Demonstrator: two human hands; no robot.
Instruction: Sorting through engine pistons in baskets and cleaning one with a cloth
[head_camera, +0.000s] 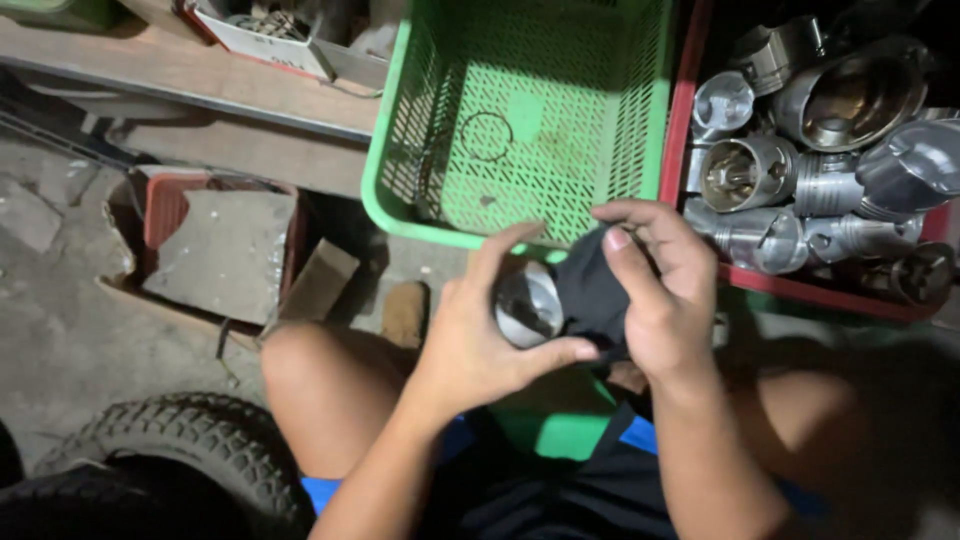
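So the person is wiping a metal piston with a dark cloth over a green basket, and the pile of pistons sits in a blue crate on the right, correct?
Not quite: the crate holding the pile of pistons is red, not blue, as the head view shows. The rest holds: both hands work a dark cloth on a metal piston over the green basket.

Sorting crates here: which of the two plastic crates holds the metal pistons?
The red crate on the right; the green crate beside it holds only a thin ring.

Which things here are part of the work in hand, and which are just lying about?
In use:
- left hand holding a metal piston
- right hand pressing a dark cloth on it
- green basket, red crate of pistons

Lying about:
- tyre
- stone slab
- wooden block
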